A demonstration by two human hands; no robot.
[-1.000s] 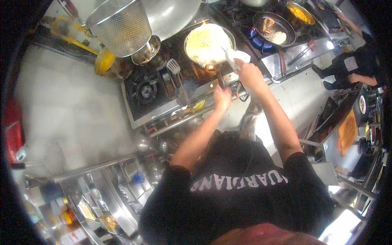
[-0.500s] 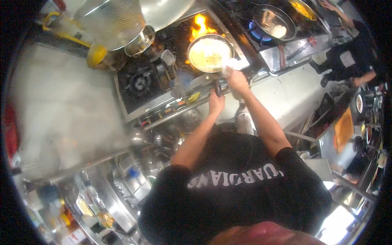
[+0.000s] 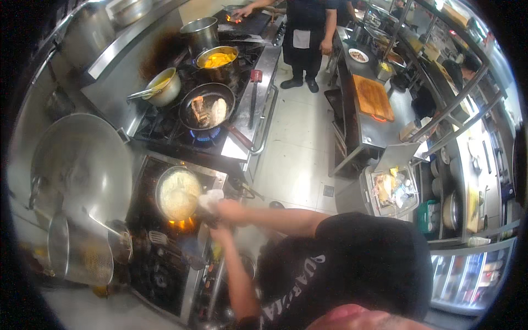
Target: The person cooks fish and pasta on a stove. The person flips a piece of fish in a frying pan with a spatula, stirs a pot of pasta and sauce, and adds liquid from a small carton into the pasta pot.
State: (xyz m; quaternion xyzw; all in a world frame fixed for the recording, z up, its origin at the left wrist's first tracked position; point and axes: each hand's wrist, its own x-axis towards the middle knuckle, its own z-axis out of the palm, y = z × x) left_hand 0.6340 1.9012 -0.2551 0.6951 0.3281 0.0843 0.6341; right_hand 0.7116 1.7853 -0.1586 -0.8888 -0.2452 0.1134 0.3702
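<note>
A frying pan [image 3: 159, 202] with pale yellow, mashed-looking food [image 3: 179, 190] sits over orange flames [image 3: 182, 224] on the nearer stove. My left hand [image 3: 221, 234] is closed around the pan's dark handle, which is mostly covered. Just above it, my right hand [image 3: 231, 210] grips a folded white cloth [image 3: 211, 198] beside the pan's right rim. The two hands nearly touch. Beside the pan, a slotted turner [image 3: 158, 237] lies on the stove.
A large metal wok [image 3: 82, 165] and a mesh strainer [image 3: 82, 247] stand left. Ahead, a second frying pan [image 3: 231, 104] with browned food heats over a blue flame, near several pots. A person in black [image 3: 305, 38] stands beyond. Right are a counter with a cutting board [image 3: 373, 98] and a waste bin [image 3: 366, 192].
The view has swung right, so the stove and both hands appear further left. Tall flames behind the pan have dropped to a low glow at one side. Both hands keep their holds.
</note>
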